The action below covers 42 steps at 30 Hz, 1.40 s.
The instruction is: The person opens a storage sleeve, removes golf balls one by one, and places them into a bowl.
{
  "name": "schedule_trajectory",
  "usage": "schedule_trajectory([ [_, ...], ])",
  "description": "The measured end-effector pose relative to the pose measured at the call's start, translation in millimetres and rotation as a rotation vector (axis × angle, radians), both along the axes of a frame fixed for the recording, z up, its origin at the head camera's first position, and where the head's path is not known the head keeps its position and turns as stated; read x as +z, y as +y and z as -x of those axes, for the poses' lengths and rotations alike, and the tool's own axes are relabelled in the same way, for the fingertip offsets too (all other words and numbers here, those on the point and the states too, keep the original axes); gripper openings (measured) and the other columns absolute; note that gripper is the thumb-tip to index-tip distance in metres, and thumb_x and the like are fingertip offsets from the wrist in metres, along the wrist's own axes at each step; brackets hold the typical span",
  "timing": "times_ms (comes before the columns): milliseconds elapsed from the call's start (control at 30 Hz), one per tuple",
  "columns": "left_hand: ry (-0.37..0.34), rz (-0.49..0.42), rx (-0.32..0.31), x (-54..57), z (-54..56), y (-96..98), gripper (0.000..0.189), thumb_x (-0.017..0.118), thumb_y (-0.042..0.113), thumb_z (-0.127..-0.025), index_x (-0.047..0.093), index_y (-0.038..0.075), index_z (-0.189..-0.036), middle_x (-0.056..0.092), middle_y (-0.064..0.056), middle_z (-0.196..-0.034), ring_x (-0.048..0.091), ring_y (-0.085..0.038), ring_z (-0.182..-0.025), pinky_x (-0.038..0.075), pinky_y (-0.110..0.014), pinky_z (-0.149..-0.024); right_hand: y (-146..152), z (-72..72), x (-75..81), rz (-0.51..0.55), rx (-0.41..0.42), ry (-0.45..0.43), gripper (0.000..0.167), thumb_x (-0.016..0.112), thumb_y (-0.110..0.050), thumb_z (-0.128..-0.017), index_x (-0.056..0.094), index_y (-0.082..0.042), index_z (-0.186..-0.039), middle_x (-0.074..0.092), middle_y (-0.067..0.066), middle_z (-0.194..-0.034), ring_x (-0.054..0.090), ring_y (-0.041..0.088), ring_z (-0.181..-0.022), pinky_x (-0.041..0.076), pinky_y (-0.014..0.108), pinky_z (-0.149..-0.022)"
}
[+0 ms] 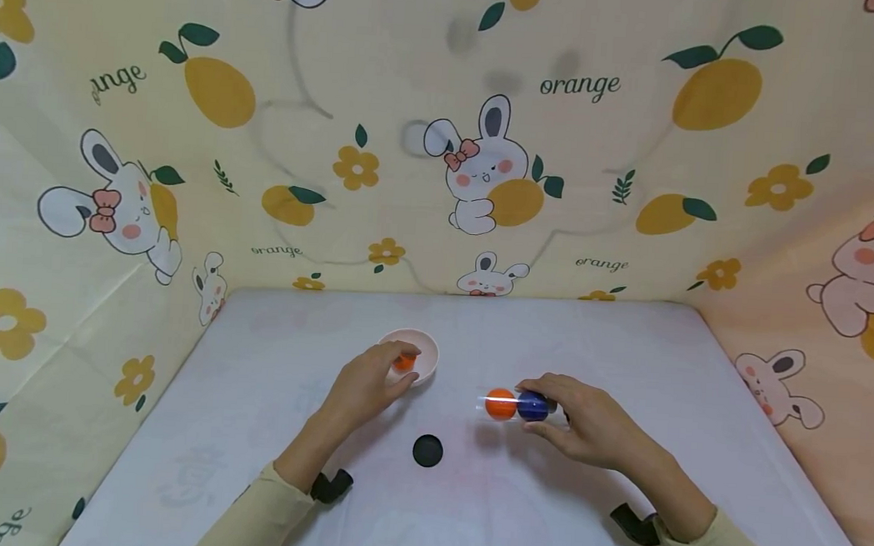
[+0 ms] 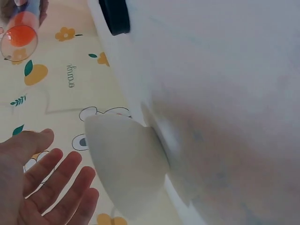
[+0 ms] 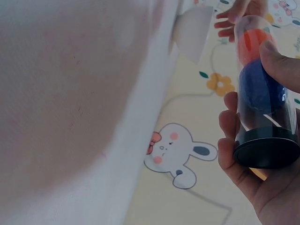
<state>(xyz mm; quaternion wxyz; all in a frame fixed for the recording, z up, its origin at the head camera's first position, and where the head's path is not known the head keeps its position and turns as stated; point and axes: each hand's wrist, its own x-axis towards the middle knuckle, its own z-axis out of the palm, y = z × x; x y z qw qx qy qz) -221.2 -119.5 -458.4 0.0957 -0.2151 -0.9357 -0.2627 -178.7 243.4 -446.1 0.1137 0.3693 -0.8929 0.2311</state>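
My left hand (image 1: 363,383) reaches over a small white bowl (image 1: 428,358), which holds an orange ball (image 1: 404,362). In the left wrist view its fingers are spread beside the bowl (image 2: 124,164), with nothing between them. My right hand (image 1: 586,416) grips a clear tube (image 3: 253,119) near its black-capped end (image 3: 267,152). Inside the tube sit an orange ball (image 1: 500,404) and a dark blue ball (image 1: 533,406), the blue one nearer the cap. The tube's uncapped end points left, toward the bowl. A round black cap (image 1: 428,450) lies on the table between the hands.
A white cloth covers the table (image 1: 512,511). Fabric walls (image 1: 594,157) printed with rabbits and oranges rise at the back and both sides. Dark wrist mounts (image 1: 332,486) stick out below both sleeves.
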Motion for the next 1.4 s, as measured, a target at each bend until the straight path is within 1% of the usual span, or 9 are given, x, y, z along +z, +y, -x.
schedule_trajectory([
  [200,-0.047,-0.085,-0.054,4.5,-7.7,3.6,0.036,0.08,0.023,-0.099,0.069,0.016,-0.133,0.073,0.002,-0.129,0.07,-0.022,-0.115,0.059,-0.043,-0.1,-0.9,1.0,-1.2,0.003,0.004,0.006,0.048,0.089,-0.027,-0.091,0.07,-0.013,-0.133,0.07,-0.011,-0.111,0.058,0.001,-0.089,0.061,0.035,-0.076],
  [300,-0.073,-0.115,-0.087,6.4,-12.4,5.6,0.036,0.079,0.026,-0.1,0.069,0.017,-0.134,0.073,0.002,-0.129,0.071,-0.023,-0.114,0.06,-0.044,-0.098,-1.7,1.5,-1.8,0.01,0.012,0.005,0.048,0.089,-0.027,-0.091,0.07,-0.013,-0.133,0.07,-0.011,-0.11,0.059,0.002,-0.088,0.061,0.036,-0.076],
  [500,-0.117,-0.159,-0.125,8.4,-19.1,7.7,0.041,0.08,0.033,-0.1,0.068,0.02,-0.136,0.074,0.0,-0.129,0.071,-0.023,-0.117,0.059,-0.046,-0.099,-2.6,2.4,-3.9,0.011,0.02,0.009,0.048,0.089,-0.027,-0.091,0.07,-0.014,-0.133,0.07,-0.012,-0.11,0.059,0.002,-0.088,0.061,0.034,-0.075],
  [600,-0.141,-0.173,-0.146,7.3,-21.5,9.7,0.043,0.081,0.035,-0.098,0.068,0.021,-0.137,0.073,0.004,-0.131,0.07,-0.022,-0.118,0.058,-0.046,-0.101,-3.2,2.2,-4.9,0.01,0.019,0.006,0.047,0.089,-0.026,-0.091,0.07,-0.015,-0.133,0.07,-0.012,-0.11,0.06,0.003,-0.088,0.06,0.034,-0.075],
  [767,-0.184,-0.164,-0.181,4.0,-26.2,15.5,0.043,0.081,0.038,-0.098,0.068,0.024,-0.137,0.072,0.009,-0.132,0.071,-0.017,-0.117,0.058,-0.043,-0.101,-4.6,2.0,-4.8,0.005,0.019,0.003,0.047,0.089,-0.026,-0.091,0.071,-0.015,-0.132,0.069,-0.012,-0.109,0.059,0.001,-0.089,0.061,0.036,-0.075],
  [867,-0.196,-0.153,-0.201,3.5,-29.1,18.7,0.045,0.081,0.039,-0.098,0.067,0.023,-0.138,0.072,0.007,-0.132,0.07,-0.016,-0.118,0.059,-0.042,-0.101,-5.5,1.8,-3.7,0.002,0.019,0.0,0.047,0.089,-0.026,-0.091,0.071,-0.015,-0.132,0.069,-0.012,-0.109,0.059,0.0,-0.089,0.062,0.037,-0.076],
  [1067,-0.183,-0.132,-0.241,4.7,-31.2,25.0,0.046,0.08,0.038,-0.099,0.067,0.021,-0.14,0.073,0.003,-0.13,0.07,-0.015,-0.116,0.059,-0.037,-0.102,-6.1,1.3,-2.0,0.0,0.02,0.006,0.046,0.089,-0.025,-0.091,0.071,-0.016,-0.132,0.07,-0.013,-0.109,0.06,0.0,-0.091,0.061,0.036,-0.078],
  [1200,-0.206,-0.144,-0.261,5.4,-31.9,29.0,0.048,0.08,0.037,-0.099,0.066,0.02,-0.141,0.073,0.001,-0.13,0.069,-0.014,-0.116,0.058,-0.035,-0.104,-6.1,1.7,-2.8,0.013,0.028,-0.001,0.044,0.089,-0.025,-0.091,0.071,-0.015,-0.131,0.07,-0.014,-0.108,0.061,0.0,-0.091,0.062,0.037,-0.078],
  [1400,-0.228,-0.157,-0.294,3.4,-34.1,34.1,0.05,0.08,0.039,-0.099,0.064,0.021,-0.143,0.073,0.003,-0.131,0.069,-0.011,-0.116,0.058,-0.034,-0.104,-6.7,0.6,-5.6,0.014,0.043,-0.008,0.044,0.088,-0.025,-0.092,0.071,-0.014,-0.132,0.072,-0.012,-0.11,0.066,0.006,-0.091,0.063,0.037,-0.078],
])
